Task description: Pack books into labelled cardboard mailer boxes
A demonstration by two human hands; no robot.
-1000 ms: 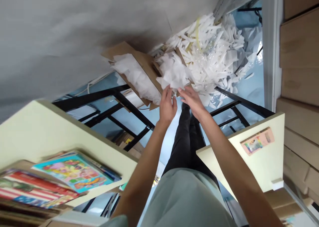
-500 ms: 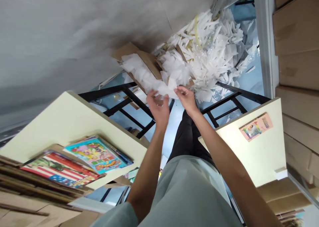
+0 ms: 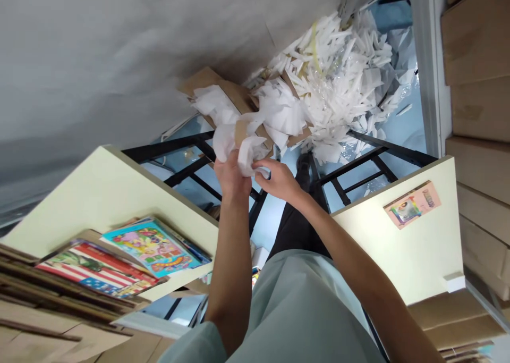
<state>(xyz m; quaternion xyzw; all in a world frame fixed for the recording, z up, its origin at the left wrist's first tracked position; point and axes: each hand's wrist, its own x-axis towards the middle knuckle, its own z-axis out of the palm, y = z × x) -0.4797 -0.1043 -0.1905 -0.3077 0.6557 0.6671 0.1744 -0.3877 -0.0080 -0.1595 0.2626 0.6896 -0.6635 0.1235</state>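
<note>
In the gap between two tables, my left hand (image 3: 232,178) is closed around the lower end of curled, thin white paper (image 3: 252,149). A tan strip (image 3: 240,133) shows among its folds; what it is made of, I cannot tell. My right hand (image 3: 279,179) pinches the right edge of the same paper between thumb and fingers. Just beyond the hands, an open cardboard box (image 3: 236,94) holds more loose white paper (image 3: 281,107), some of it hanging over the edge.
White paper scraps (image 3: 338,81) and clear plastic are heaped on the blue floor behind the box. Colourful books (image 3: 153,246) lie on the left table (image 3: 119,193). A pink booklet (image 3: 413,204) lies on the right table (image 3: 414,256). Stacked cardboard boxes (image 3: 478,108) line the right side.
Both hands have moved nearer my body and to the left, bringing white paper away from the box. My left hand has closed on it, and the tan strip has come into view.
</note>
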